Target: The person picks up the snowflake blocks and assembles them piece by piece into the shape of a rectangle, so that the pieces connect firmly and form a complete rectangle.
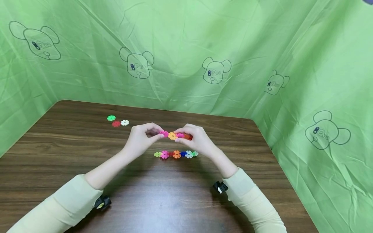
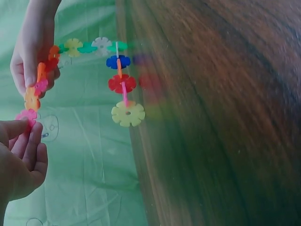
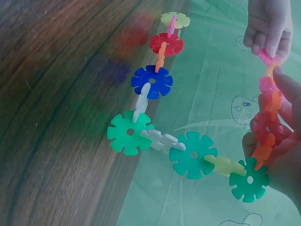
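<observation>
At the left, a pale sleeve point(image 1: 58, 207) with a small black camera point(image 1: 102, 203) at its cuff reaches over the brown wooden table point(image 1: 73, 139). Farther back on that side lie three loose flower-shaped discs near one another: a green disc point(image 1: 111, 118), a red disc point(image 1: 116, 123) and a white disc point(image 1: 124, 122).

To their right, the left hand point(image 1: 140, 139) pinches a pink disc point(image 1: 164, 133) between thumb and fingers. This is one end of a long chain point(image 1: 176, 154) of slotted plastic discs, which is partly held up between the two hands and partly down on the table in front of them. The lower stretch begins at the left with a yellow-green disc point(image 1: 157, 154), then runs rightward through pink, red, orange, blue and white to green.

Between the hands, a light orange disc point(image 1: 172, 136) joins the pink one to another pink disc point(image 1: 180, 135). The right hand point(image 1: 196, 139) grips the chain there, its thumb and fingers closed round it, with red and orange discs by the palm. Farther right comes the other pale sleeve point(image 1: 253, 200); green cloth point(image 1: 335, 81) with bear-head drawings stands beyond.
</observation>
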Available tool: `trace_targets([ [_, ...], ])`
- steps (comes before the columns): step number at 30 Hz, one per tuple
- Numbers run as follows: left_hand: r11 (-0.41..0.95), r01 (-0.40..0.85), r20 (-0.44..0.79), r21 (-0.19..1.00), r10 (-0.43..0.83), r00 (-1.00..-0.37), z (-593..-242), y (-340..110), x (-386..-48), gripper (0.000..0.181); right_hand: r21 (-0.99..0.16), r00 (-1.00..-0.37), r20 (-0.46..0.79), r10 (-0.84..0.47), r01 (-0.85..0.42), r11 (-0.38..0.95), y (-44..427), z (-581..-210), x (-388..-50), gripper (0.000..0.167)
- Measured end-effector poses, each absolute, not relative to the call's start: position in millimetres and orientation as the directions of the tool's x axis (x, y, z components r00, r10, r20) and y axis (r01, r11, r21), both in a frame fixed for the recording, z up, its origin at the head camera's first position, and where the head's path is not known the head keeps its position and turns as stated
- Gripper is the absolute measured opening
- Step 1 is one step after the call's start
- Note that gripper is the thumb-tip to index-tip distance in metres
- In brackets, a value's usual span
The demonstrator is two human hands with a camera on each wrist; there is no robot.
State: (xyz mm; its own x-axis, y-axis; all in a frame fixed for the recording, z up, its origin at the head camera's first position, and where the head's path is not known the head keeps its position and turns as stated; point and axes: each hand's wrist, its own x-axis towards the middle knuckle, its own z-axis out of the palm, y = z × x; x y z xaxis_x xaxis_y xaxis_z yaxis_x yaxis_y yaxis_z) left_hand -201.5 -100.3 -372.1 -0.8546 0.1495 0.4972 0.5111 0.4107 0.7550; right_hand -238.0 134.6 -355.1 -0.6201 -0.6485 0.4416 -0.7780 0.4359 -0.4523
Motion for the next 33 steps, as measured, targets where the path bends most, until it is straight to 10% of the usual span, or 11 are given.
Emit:
trace_targets([
  [33, 0.335, 0.532, 0.534, 0.778, 0.094, -0.840, -380.6, -90.1, -198.5, 0.009, -0.605, -0.678, 0.390, -0.623, -0.699, 0.382, 131.0, -355.7, -229.3, 0.024],
])
